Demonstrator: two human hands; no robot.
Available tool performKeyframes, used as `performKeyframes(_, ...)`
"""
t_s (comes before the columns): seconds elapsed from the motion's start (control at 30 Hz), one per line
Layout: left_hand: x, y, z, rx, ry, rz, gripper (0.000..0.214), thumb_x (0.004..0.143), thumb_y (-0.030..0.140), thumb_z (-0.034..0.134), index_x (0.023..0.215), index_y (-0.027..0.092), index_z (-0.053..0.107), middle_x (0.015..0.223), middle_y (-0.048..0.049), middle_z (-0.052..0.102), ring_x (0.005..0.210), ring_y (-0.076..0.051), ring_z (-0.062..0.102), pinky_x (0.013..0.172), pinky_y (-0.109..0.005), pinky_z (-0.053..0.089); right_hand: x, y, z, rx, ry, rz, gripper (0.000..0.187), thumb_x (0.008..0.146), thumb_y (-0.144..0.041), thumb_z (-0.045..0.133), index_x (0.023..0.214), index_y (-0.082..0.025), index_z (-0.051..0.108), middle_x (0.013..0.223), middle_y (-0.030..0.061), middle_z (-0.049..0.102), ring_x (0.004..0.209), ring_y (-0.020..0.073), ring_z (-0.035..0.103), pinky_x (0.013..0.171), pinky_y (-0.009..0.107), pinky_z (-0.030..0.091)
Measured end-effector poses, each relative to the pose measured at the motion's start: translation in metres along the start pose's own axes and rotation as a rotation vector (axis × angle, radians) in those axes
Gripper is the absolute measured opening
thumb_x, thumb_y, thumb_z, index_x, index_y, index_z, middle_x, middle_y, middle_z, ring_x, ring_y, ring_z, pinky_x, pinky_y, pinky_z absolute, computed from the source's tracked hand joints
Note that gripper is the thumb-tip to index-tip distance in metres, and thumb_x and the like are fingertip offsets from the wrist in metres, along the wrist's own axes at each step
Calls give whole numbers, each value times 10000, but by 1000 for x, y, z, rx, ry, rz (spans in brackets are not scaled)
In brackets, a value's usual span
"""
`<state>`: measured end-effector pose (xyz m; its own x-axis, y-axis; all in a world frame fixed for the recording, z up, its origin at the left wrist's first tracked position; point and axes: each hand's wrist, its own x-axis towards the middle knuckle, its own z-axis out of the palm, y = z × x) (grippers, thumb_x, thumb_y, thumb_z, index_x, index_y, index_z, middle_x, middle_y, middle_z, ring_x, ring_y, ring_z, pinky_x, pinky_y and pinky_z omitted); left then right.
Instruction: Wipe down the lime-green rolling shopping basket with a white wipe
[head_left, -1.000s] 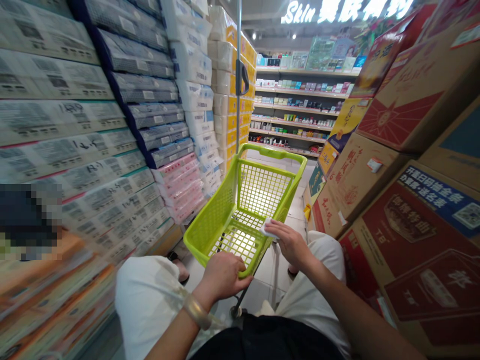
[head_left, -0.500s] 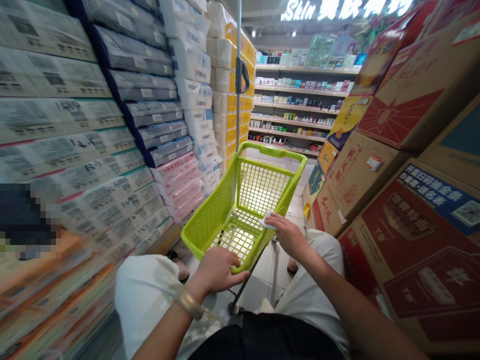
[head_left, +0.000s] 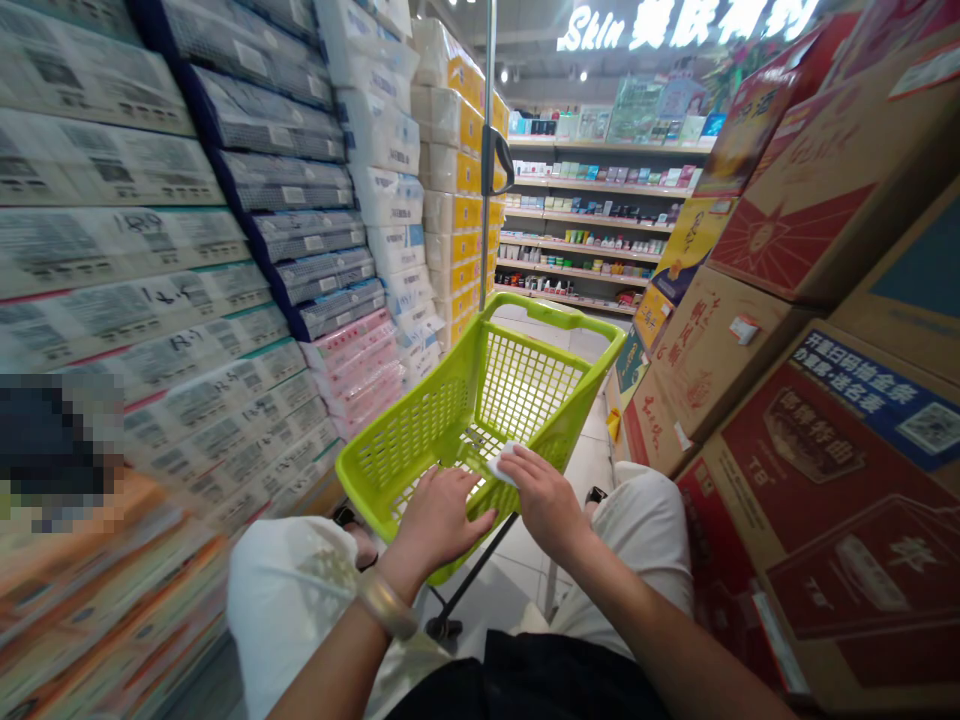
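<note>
Aisle betw. stacked paper packs (head_left: 187, 300) (L) & cardboard boxes (head_left: 825, 420) (R). Green basket (head_left: 420, 430) on wheeled frame, tilted toward the person. Near rim gripped by left hand (head_left: 439, 520), fingers closed over the edge. White cloth (head_left: 501, 460) held on R-side rim under right hand (head_left: 544, 500), fingers pressed together on it. Judged: wipe best done w/ basket braced firm by L, cloth kept flat, strokes run along rim, mesh holes not snagged.

Under right hand (head_left: 547, 500), white cloth (head_left: 500, 463) mostly hidden. Near rim of basket (head_left: 420, 432) partly covered by left hand (head_left: 439, 520). At near left, pixelated patch (head_left: 56, 450) masks stacked packs (head_left: 187, 400). Top edge cuts pole (head_left: 490, 90). Far shelf goods (head_left: 592, 240) illegible.
</note>
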<state>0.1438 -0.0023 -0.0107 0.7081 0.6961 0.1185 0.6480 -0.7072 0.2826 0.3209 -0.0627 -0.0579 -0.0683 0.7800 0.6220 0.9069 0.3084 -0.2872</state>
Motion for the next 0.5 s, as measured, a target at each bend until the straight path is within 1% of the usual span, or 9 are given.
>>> performKeyframes(0.07,5,10,4,24,-16,-12,367,812,433,619,1050,158,670,1096,-145,709,1075,-310,632,1005,-455,426,-1,2,-1,19,2,-47,503,842,26,449,1232,-213,659,1244,73,698,1276,234,576,1085,438,493)
performKeyframes(0.13,7,13,9,44,-15,-38,345,823,424,600,1028,153,663,1067,-151,711,1040,-319,637,967,-459,443,0,11,-5,24,28,-58,492,852,17,434,1221,-211,666,1241,75,699,1270,232,580,1077,437,503)
performKeyframes(0.23,6,10,18,33,-28,-32,352,827,403,597,1080,160,638,1081,-143,704,1040,-310,634,952,-442,455,2,23,-12,3,111,25,509,841,26,410,1210,-203,676,1216,90,709,1272,237,579,1070,457,507)
performKeyframes(0.3,3,5,22,6,-47,-9,361,825,383,607,1108,161,624,1096,-138,697,1062,-299,630,967,-424,454,3,23,-14,8,115,40,507,843,26,404,1207,-195,679,1210,94,712,1276,237,576,1071,457,504)
performKeyframes(0.33,1,3,24,-9,-55,-3,362,823,373,614,1115,159,620,1104,-138,693,1073,-294,628,976,-415,454,2,19,-14,25,87,8,497,853,20,405,1207,-196,679,1216,89,710,1279,232,574,1074,448,502)
performKeyframes(0.43,-3,1,26,-48,-69,-9,375,817,357,631,1128,150,616,1140,-149,680,1095,-289,623,987,-395,459,-2,7,-13,98,-39,-177,461,899,-17,416,1225,-222,669,1253,58,697,1287,205,567,1083,407,493)
performKeyframes(0.5,-5,2,26,-68,-71,-10,368,813,347,635,1121,146,620,1138,-151,679,1095,-286,624,986,-389,465,-3,7,-12,106,-61,-224,443,918,-33,418,1229,-228,665,1262,51,693,1284,201,570,1087,409,487)
